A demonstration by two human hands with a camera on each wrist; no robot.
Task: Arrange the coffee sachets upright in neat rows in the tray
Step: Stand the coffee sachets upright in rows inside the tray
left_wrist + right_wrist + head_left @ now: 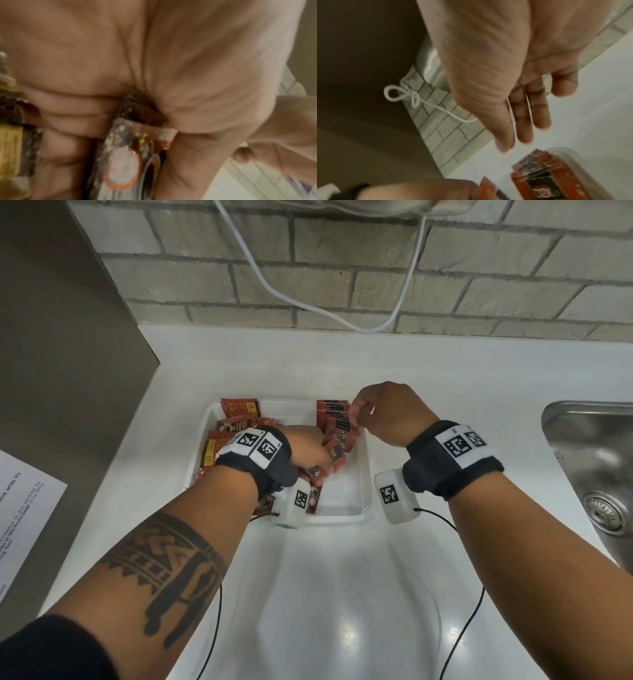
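Meanwhile, several sachets (334,455) are gripped by the left hand (305,451) for standing in the tray (363,467), while the upright row (337,419) is steadied by the loosely spread right hand (387,412).

My bench (342,577) was white and glossy, running back to a brick wall. A clear plastic tray (363,474) sat on it in front of me. A steel sink (596,460) was set into it on my right, well apart from the tray.
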